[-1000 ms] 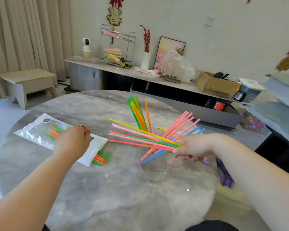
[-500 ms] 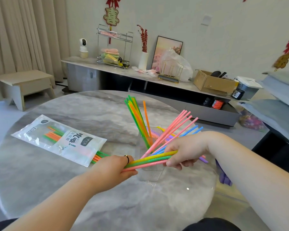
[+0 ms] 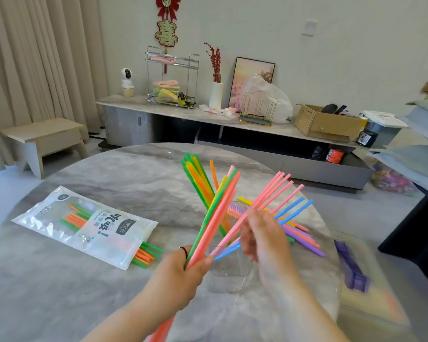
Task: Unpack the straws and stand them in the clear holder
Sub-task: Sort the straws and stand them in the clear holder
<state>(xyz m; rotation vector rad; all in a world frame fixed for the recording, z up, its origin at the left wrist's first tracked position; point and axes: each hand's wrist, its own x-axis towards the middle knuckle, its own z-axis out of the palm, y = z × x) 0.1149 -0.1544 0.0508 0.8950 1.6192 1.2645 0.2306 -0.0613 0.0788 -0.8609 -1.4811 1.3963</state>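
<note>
**Fresh bundle heading for the holder**

Far left, the packet (image 3: pixel 84 225) is lying flat on the worktop (image 3: pixel 59 292). Orange and green straws (image 3: pixel 146 255) are poking out of its open end, so the unpacking is only partly done by my reckoning.

The left hand (image 3: pixel 183 275) is clamping tight around a bundle (image 3: pixel 215 218) of pink, green and yellow straws. The bundle is tilting up and to the right, and its lower ends are trailing down past the wrist.

Just right of that fist, the holder (image 3: pixel 229 265) is standing upright. Green, orange, pink and blue straws are fanning out of it at loose angles.

The right hand (image 3: pixel 260 240) is hovering over the holder among the pink ones. It is blurred, so I cannot tell whether it is pinching anything.

Beyond it, loose straws (image 3: pixel 304 240) are lying flat on the worktop, with a purple item (image 3: pixel 351 270) further right.

The step in hand looks like loading. Next, the bundle needs turning upright, its lower ends steering into the mouth past the splayed straws, while the holder is being kept from tipping.
</note>
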